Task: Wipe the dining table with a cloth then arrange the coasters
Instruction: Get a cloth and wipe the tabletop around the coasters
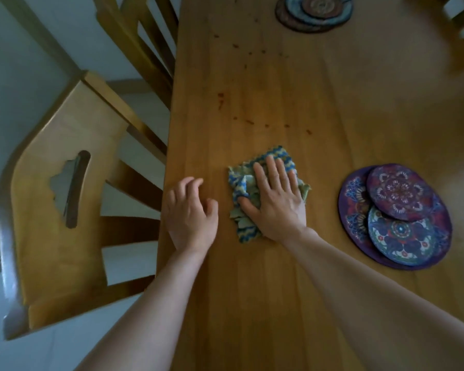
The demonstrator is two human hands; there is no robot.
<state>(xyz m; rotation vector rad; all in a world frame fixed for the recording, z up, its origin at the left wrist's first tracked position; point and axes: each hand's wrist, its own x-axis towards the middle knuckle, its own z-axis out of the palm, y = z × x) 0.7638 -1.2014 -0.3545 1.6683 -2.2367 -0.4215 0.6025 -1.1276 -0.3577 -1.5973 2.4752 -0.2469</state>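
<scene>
A crumpled green cloth (241, 183) with blue zigzag edges lies on the wooden dining table (265, 290). My right hand (276, 199) presses flat on top of it, fingers spread. Just left of the cloth, my left hand (190, 212) rests on the table near its left edge, fingers loosely curled and holding nothing. To the right sits a pile of round patterned coasters (397, 210): a large purple one with two smaller ones on it. Another overlapping pile of coasters (314, 12) lies at the far end. Reddish-brown spots (249, 121) dot the wood beyond the cloth.
A wooden chair (62, 210) stands tucked against the table's left edge, with a second chair (142, 41) farther along the same side. Part of another chair (461, 25) shows at the top right. Pale floor (16, 65) lies to the left.
</scene>
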